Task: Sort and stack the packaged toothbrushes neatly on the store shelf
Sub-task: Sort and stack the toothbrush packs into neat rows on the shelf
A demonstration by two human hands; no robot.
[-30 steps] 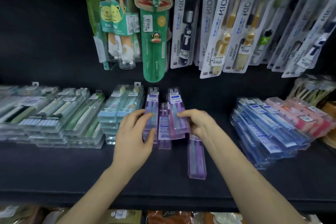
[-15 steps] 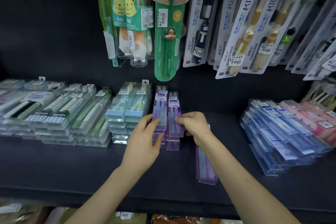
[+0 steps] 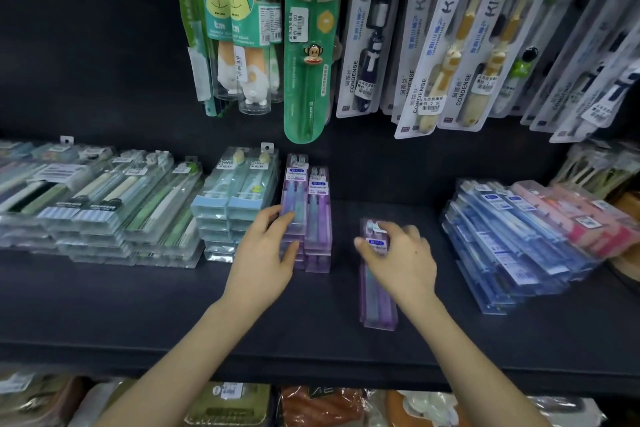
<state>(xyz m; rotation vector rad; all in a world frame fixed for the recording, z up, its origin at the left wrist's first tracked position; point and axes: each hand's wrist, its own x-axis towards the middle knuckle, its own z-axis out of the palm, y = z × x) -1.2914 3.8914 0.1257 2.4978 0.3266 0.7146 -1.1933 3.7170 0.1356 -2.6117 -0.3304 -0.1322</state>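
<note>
Two side-by-side stacks of purple toothbrush packs (image 3: 313, 211) stand at the middle of the dark shelf (image 3: 138, 315). My left hand (image 3: 265, 260) rests against the left stack's near end, fingers on top and thumb at the front. A single purple pack (image 3: 377, 302) lies alone to the right, pointing away from me. My right hand (image 3: 398, 260) covers its far end, thumb on one side and fingers curled over the other.
Light-blue packs (image 3: 235, 204) sit stacked just left of the purple stacks, with clear green and white packs (image 3: 104, 211) farther left. Blue and pink packs (image 3: 526, 236) lean at the right. Kids' toothbrushes (image 3: 433, 45) hang above the shelf.
My right hand has left the purple stacks and moved right onto the loose purple pack. The left hand stays at the left stack. The view has drifted left.
</note>
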